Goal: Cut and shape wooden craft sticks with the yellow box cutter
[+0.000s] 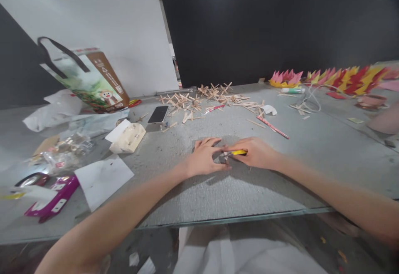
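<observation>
My right hand (260,152) is closed around the yellow handle of a small cutter knife (239,152), whose metal blade points left. Under the blade lies a short pale stick (226,157), which looks like wood and is partly covered by fingers. My left hand (204,156) rests on the grey table (193,199) with its thumb and forefinger curved around, pinning the stick between their tips. Both hands almost meet at the blade.
Behind the hands lies a heap of wooden sticks (183,102), with a phone (158,114) and a red patterned pencil (274,127) nearby. Leftward are a tissue pack (127,137), white paper (104,180), a purple tape dispenser (54,199) and a bag (99,80). Folded-paper flowers (352,80) stand back right.
</observation>
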A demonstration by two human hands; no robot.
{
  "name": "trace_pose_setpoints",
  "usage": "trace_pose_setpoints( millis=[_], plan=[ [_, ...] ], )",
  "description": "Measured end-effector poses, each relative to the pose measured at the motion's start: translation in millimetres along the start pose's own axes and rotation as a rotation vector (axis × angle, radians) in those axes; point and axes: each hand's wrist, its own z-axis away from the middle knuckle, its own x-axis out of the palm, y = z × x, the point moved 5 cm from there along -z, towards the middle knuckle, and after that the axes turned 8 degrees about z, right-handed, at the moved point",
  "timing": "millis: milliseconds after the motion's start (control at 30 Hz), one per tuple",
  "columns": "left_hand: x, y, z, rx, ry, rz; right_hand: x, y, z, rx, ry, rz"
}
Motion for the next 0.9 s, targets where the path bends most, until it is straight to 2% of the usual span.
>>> trace_pose_setpoints(
  millis=[133,433,567,700,900],
  plan=[
    [0.4,-1,0,0.005,0.014,0.008,4,-5,-1,-0.103,-0.005,0.045],
    [-3.0,4,0,0.006,0.021,-0.001,14,-6,0,-0.172,-0.047,0.111],
    [-3.2,4,0,0.010,0.013,-0.003,16,-8,-1,-0.155,-0.023,0.115],
    [-1.5,0,-1,0.028,0.007,0.001,15,-7,-2,-0.068,-0.010,0.098],
    [-1.6,-1,1,0.032,0.010,0.045,13,-9,-4,0.019,-0.046,0.080]
  ],
)
